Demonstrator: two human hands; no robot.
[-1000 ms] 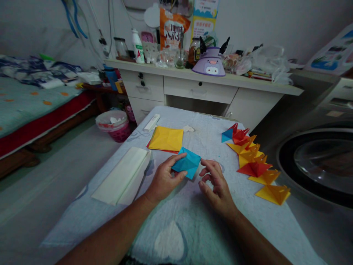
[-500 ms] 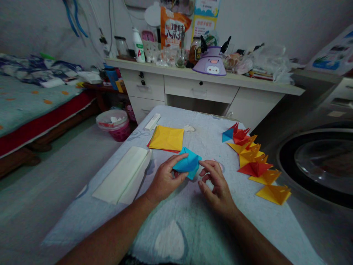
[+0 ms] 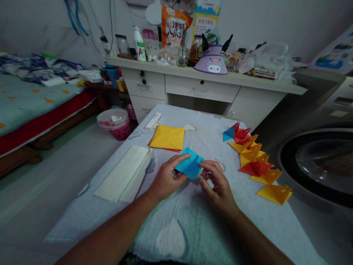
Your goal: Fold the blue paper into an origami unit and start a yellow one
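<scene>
A partly folded sheet of blue origami paper point(image 3: 190, 164) is held above the cloth-covered table. My left hand point(image 3: 167, 179) grips its left side, thumb below and fingers on top. At the paper's right corner, my right hand point(image 3: 216, 180) has its thumb and forefinger closed on the edge. A stack of square origami paper point(image 3: 167, 137), yellow on top with red beneath, lies just beyond my left hand. Along the table's right side runs a row of folded paper pieces, among them a red one point(image 3: 256, 168), a yellow one point(image 3: 275, 194) and a blue one point(image 3: 228, 134).
A pale folded paper packet point(image 3: 124, 173) lies left of my left arm, and a small white box point(image 3: 153, 121) near the far left edge. A white desk point(image 3: 202, 91) with cluttered top stands beyond the table. A washing machine point(image 3: 325, 121) is on the right, a pink bin point(image 3: 118, 127) on the left.
The blue paper has turned and looks flatter, its face now more toward me. My right fingers have come onto its right corner, while my left hand keeps its hold.
</scene>
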